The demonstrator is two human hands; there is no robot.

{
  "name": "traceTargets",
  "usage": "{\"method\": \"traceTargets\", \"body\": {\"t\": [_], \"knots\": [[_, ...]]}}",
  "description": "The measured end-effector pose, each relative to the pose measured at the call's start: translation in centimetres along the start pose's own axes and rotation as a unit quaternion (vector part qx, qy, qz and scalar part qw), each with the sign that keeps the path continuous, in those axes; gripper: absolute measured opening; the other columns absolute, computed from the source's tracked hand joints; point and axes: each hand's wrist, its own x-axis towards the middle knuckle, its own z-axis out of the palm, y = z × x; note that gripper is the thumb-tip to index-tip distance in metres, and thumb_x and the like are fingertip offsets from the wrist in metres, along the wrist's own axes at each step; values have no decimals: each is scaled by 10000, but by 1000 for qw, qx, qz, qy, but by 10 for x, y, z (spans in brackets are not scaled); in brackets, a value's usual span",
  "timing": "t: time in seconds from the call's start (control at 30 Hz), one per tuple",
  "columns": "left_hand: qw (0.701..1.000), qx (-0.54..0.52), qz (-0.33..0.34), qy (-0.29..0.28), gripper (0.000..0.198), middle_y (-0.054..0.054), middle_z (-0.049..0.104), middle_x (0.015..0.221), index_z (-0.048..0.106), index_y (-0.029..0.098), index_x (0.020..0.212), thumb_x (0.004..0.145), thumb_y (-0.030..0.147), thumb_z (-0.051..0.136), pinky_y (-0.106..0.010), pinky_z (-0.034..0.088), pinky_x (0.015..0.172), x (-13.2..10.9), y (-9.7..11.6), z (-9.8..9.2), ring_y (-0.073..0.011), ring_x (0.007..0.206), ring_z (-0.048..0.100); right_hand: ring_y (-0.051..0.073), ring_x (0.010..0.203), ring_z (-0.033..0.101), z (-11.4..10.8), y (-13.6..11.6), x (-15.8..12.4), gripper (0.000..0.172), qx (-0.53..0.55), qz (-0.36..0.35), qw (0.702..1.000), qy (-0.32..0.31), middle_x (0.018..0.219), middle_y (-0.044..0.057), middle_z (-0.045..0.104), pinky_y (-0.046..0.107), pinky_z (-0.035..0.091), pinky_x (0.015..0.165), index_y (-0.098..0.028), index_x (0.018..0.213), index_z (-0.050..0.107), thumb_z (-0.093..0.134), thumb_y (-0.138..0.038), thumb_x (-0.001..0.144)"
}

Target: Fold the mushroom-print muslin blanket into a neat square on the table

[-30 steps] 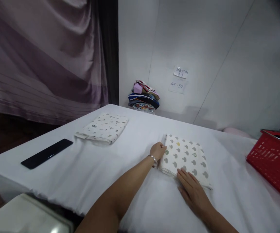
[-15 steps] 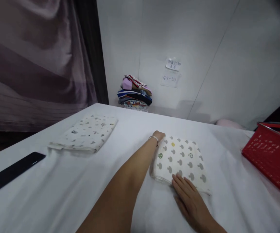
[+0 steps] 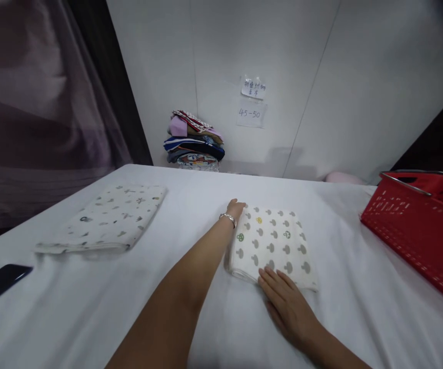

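Observation:
A white folded cloth with grey mushroom prints [image 3: 273, 241] lies flat on the white-covered table in front of me. Reaching to its far left corner, my left hand [image 3: 237, 209] wears a silver bracelet and has its fingers closed at the cloth's edge; the fingertips are partly hidden. My right hand [image 3: 285, 302] rests with its fingers stretched out flat on the near edge of the same cloth. Farther left lies a second folded white cloth [image 3: 109, 215] with small scattered prints, touched by neither hand.
A red plastic basket [image 3: 409, 236] stands at the right. A dark flat object [image 3: 2, 284] lies at the near left. Stacked folded fabrics [image 3: 194, 141] are by the wall beyond the table, below paper notes [image 3: 251, 113]. A mauve curtain [image 3: 33, 128] hangs left.
The view has shifted to the right, so everything sits farther left in the picture. My left hand stays at the cloth's far corner, its fingers slightly shifted; my right hand remains on the near edge.

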Motion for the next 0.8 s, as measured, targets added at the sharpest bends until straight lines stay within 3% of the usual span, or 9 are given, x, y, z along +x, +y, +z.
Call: {"method": "traceTargets", "body": {"t": [0.1, 0.17, 0.23, 0.3, 0.43, 0.57, 0.7, 0.8], "knots": [[998, 54, 23, -4, 560, -149, 481, 1347, 450, 149, 1304, 788, 306, 601, -354, 387, 991, -27, 5, -9, -265, 1208, 485, 238, 1332, 320, 1, 0, 0, 636, -7, -5, 1000, 7, 1444, 70, 351, 465, 358, 1064, -205, 1476, 155, 398, -142, 892], [982, 142, 121, -24, 490, -129, 413, 1411, 475, 163, 1283, 827, 326, 553, -361, 303, 1065, -56, -1, -12, -252, 1303, 375, 234, 1340, 303, 1, 0, 0, 623, -9, -6, 1000, 8, 1450, 73, 341, 471, 363, 1060, -193, 1473, 163, 393, -148, 896], [934, 258, 243, -55, 496, -133, 323, 1466, 453, 159, 1303, 864, 386, 494, -400, 233, 1105, -87, -16, -12, -253, 1362, 267, 233, 1346, 291, 1, -1, 0, 606, -5, -4, 1000, 9, 1451, 75, 337, 477, 357, 1062, -191, 1469, 184, 386, -153, 899], [888, 341, 299, -78, 553, -132, 264, 1492, 395, 167, 1352, 885, 460, 437, -451, 200, 1113, -113, -35, -13, -263, 1388, 196, 231, 1350, 280, 0, -1, 1, 588, 3, -5, 1000, 10, 1450, 74, 341, 480, 347, 1067, -196, 1462, 213, 381, -157, 900], [857, 417, 292, -78, 557, -117, 229, 1505, 327, 169, 1399, 929, 467, 303, -491, 171, 1115, -133, -56, -15, -250, 1402, 142, 229, 1352, 278, -1, -1, 2, 575, 11, -4, 1000, 11, 1446, 71, 355, 481, 343, 1068, -199, 1444, 271, 389, -147, 884], [848, 437, 290, -75, 560, -125, 257, 1494, 367, 164, 1378, 913, 477, 344, -528, 160, 1109, -136, -44, -16, -269, 1396, 161, 227, 1357, 267, -3, -4, 2, 579, 15, 9, 1000, -7, 1457, 72, 334, 487, 305, 1085, -202, 1442, 276, 395, -155, 877], [817, 447, 361, -56, 568, -126, 240, 1500, 384, 144, 1370, 904, 468, 381, -512, 106, 1127, -153, -37, -16, -270, 1404, 119, 210, 1368, 237, -17, -2, 6, 623, 58, 32, 997, -40, 1470, 73, 308, 476, 276, 1096, -203, 1461, 220, 418, -197, 870], [806, 454, 373, -73, 549, -128, 275, 1487, 395, 138, 1365, 916, 452, 359, -492, 147, 1125, -164, -45, -15, -271, 1396, 160, 206, 1374, 219, -29, 15, 11, 584, 79, 89, 993, -5, 1467, 82, 316, 476, 253, 1104, -209, 1461, 217, 400, -271, 910]]}}
